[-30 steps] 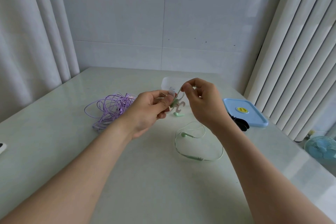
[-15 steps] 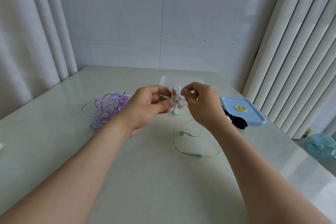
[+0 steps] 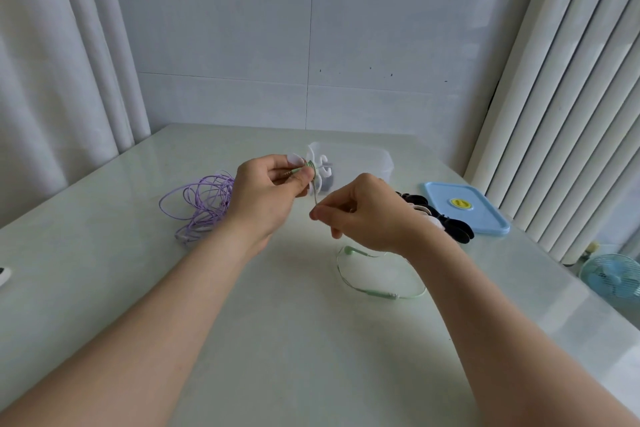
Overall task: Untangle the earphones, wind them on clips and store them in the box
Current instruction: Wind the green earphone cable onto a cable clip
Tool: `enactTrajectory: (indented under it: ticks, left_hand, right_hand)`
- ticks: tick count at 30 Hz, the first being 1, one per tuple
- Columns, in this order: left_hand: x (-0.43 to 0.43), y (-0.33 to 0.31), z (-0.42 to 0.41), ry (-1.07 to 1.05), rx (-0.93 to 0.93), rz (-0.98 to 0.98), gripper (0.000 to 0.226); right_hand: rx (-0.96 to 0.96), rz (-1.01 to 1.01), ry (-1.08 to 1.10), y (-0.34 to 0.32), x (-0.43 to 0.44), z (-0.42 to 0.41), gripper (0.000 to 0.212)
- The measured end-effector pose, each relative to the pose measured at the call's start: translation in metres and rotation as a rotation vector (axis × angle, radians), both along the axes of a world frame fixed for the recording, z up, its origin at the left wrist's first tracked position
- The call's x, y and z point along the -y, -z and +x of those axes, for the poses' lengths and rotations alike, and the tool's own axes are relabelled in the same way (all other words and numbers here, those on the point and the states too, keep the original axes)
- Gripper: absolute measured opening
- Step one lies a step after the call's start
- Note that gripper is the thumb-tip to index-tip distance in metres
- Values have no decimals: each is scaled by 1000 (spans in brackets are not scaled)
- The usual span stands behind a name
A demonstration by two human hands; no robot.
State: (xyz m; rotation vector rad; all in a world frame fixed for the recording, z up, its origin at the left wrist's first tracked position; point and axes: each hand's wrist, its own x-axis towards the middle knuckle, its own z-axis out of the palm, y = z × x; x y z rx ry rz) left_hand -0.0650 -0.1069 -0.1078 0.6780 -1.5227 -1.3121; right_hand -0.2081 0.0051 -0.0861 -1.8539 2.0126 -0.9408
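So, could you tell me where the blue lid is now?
Head view: the blue lid lies flat on the table at far right, just behind the black clips, right of the clear box.

Light: bright, even daylight with a cool bluish cast; source at right, behind the curtain [image 3: 561, 121].
Glare: pale sheen on the table [image 3: 540, 333] along its right edge.
Shadows: faint, soft-edged, beneath left hand [image 3: 266, 191] and right hand [image 3: 367, 218].
Focus: sharp at centre, no motion blur.
Distortion: 1 wide-angle lens; vertical folds lean inward at both sides, wall [image 3: 225, 45] seams bow slightly.
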Motion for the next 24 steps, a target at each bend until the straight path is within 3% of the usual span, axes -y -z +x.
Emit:
enactTrajectory:
  ticks: [6,14,18,24]
  left_hand:
    - [3,8,2,-25,239,-174,12]
    - [3,3,10,289,167,-118,14]
    - [-3,2,6,382,193,-128,23]
    - [1,1,7,347,201,-86,22]
  right_hand:
    - [-3,-191,28,-1,4,7,25]
    - [-34,-496,286,-2,10,-9,25]
    - [-130,-494,309,-1,12,-13,8]
    - [-90,-481,320,4,16,-14,11]
